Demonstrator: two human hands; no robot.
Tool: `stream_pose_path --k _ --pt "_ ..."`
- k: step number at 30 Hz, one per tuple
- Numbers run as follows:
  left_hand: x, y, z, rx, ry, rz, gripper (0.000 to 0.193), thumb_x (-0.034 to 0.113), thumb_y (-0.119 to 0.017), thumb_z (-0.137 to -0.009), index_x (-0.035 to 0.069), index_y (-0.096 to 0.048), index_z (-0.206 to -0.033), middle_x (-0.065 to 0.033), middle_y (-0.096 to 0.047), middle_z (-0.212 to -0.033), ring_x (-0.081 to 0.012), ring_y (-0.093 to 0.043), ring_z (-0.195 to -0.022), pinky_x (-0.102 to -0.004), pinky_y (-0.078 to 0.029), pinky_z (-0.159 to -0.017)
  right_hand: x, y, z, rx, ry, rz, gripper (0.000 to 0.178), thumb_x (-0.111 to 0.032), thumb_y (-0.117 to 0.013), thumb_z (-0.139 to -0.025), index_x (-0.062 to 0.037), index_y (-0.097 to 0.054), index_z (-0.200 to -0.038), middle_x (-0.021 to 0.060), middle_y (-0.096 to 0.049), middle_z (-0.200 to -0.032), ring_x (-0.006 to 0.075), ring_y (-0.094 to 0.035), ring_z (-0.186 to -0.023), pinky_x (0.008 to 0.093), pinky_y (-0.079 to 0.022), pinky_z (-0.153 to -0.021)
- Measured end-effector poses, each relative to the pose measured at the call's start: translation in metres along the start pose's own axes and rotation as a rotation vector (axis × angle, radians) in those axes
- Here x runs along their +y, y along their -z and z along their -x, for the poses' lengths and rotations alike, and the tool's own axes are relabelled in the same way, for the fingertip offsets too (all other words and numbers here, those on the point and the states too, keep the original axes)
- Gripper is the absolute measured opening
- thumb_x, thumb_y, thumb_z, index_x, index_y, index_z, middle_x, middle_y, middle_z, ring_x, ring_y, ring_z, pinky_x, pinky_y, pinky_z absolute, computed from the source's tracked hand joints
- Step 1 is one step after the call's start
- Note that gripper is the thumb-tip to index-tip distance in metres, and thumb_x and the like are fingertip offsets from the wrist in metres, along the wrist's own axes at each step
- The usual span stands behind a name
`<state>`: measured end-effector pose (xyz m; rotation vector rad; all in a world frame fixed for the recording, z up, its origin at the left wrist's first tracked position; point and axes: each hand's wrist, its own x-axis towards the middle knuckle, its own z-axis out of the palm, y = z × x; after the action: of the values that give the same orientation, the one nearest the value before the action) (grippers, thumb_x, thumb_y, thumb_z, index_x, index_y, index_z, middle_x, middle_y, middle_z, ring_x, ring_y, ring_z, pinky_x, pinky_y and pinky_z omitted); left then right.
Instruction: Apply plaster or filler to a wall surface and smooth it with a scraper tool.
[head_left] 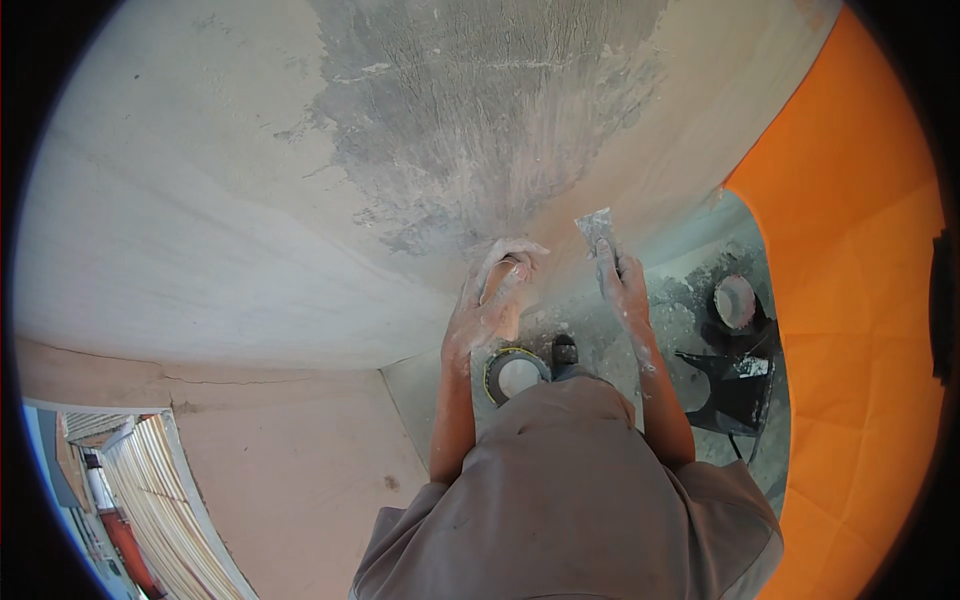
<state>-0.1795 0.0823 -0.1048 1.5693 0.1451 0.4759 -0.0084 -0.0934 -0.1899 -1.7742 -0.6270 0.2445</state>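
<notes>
My right hand grips a putty knife, its flat, smeared blade pointing up toward the wall. White plaster dust coats both hands and reaches up the forearms. My left hand is curled with bent fingers close to the wall's lower part; what lies inside it, if anything, I cannot make out. In front of me the pale wall carries a broad, rough grey patch with streaks and a thin whitish line across it. Both hands are below this patch, the left one nearer to it.
A round bucket with white material inside stands on the floor by my body, beside a dark shoe. To the right are a crusted bowl and a black chair-like object. An orange sheet hangs along the right side; a window opening is lower left.
</notes>
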Motion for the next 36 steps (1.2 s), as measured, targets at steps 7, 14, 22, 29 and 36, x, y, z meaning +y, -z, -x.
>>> stream_pose_path --k 7,14,22,29,36 --pt "-0.025 -0.015 0.002 -0.032 0.310 -0.425 0.022 0.020 -0.062 -0.100 0.013 -0.070 -0.118 -0.0055 -0.056 -0.094 -0.0168 -0.055 -0.086 -0.0332 -0.047 -0.088 0.064 -0.066 0.012 0.066 -0.332 -0.265 0.055 -0.048 -0.050 -0.108 -0.0032 -0.051 -0.076 0.0022 -0.042 -0.061 0.0105 -0.043 -0.057 0.0373 -0.033 -0.050" --pt "-0.056 -0.003 0.003 0.048 0.185 -0.310 0.024 0.023 -0.062 -0.101 0.012 -0.068 -0.120 -0.0055 -0.055 -0.097 -0.0156 -0.051 -0.076 -0.0317 -0.049 -0.062 -0.039 -0.053 -0.030 -0.016 -0.067 0.011 0.043 -0.040 -0.052 -0.107 0.0002 -0.067 -0.102 0.0191 -0.069 -0.084 0.0402 -0.063 -0.082 0.0499 -0.046 -0.081" --pt "-0.033 -0.013 -0.008 0.085 0.193 -0.294 0.027 0.020 -0.060 -0.103 0.005 -0.062 -0.126 -0.0074 -0.062 -0.114 -0.0196 -0.057 -0.109 -0.0341 -0.043 -0.101 -0.036 -0.069 -0.069 0.101 0.059 0.089 0.041 -0.038 -0.053 -0.107 -0.0001 -0.067 -0.104 0.0171 -0.068 -0.080 0.0365 -0.064 -0.077 0.0472 -0.048 -0.078" --pt "-0.027 -0.025 -0.011 0.194 0.301 -0.109 0.036 0.020 -0.061 -0.103 0.008 -0.053 -0.136 -0.0064 -0.059 -0.121 -0.0184 -0.056 -0.111 -0.0339 -0.043 -0.102 -0.074 -0.073 -0.067 0.052 0.012 -0.239 0.041 -0.038 -0.056 -0.106 0.0005 -0.068 -0.101 0.0158 -0.067 -0.076 0.0288 -0.067 -0.073 0.0400 -0.050 -0.070" --pt "-0.040 0.000 -0.007 0.128 0.150 -0.299 0.028 0.015 -0.063 -0.100 0.012 -0.062 -0.128 -0.0065 -0.058 -0.103 -0.0152 -0.051 -0.077 -0.0308 -0.047 -0.081 -0.030 -0.079 -0.062 0.056 0.001 0.048 0.042 -0.039 -0.056 -0.106 0.0004 -0.068 -0.100 0.0166 -0.066 -0.076 0.0302 -0.067 -0.074 0.0413 -0.050 -0.071"
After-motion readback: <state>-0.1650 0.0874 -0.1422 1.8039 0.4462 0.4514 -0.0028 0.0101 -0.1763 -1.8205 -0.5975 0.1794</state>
